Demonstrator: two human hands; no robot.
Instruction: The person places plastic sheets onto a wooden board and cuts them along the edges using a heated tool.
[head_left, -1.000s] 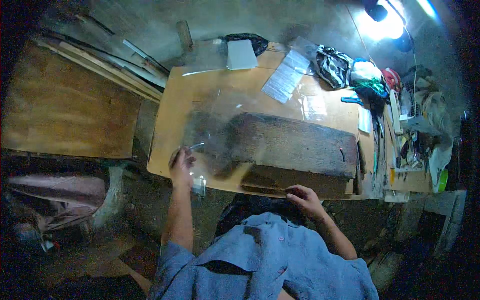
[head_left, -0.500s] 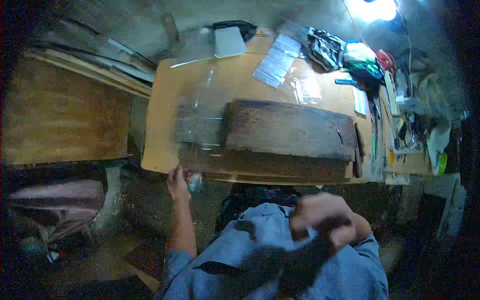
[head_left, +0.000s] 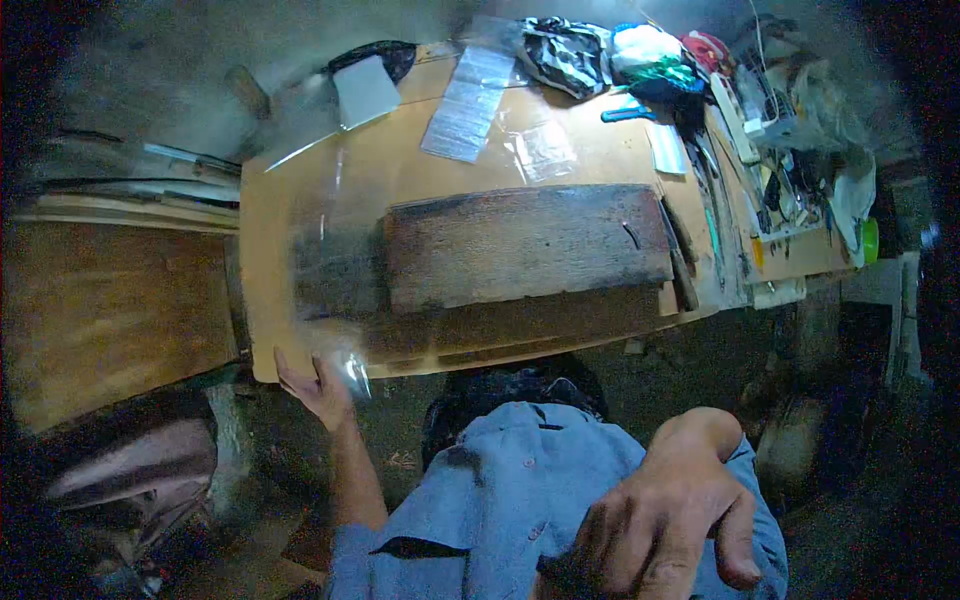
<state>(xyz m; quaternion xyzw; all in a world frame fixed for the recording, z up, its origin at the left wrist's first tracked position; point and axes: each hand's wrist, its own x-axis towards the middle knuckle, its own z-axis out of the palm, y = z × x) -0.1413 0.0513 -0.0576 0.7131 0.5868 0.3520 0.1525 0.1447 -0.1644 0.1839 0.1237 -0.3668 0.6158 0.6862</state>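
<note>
My left hand is at the front left corner of the tan tabletop, fingers apart and against its edge. Beside it, a shiny fold of clear plastic sheet hangs over the edge; whether the thumb touches it I cannot tell. The sheet stretches back across the table's left part, left of a worn wooden board. In front of my blue shirt, close to the camera, my right hand shows its back. Its fingers are spread and point down, their tips cut off by the frame. A dark patch beside them is unclear.
Along the back lie a white sheet, a silvery strip, a striped bag and a blue-handled tool. Various tools crowd the right side. A wooden panel stands at the left.
My right hand has come down and nearer the camera; its fingers now look spread. My left hand has opened against the table corner. The camera view has turned, shifting the table leftward.
</note>
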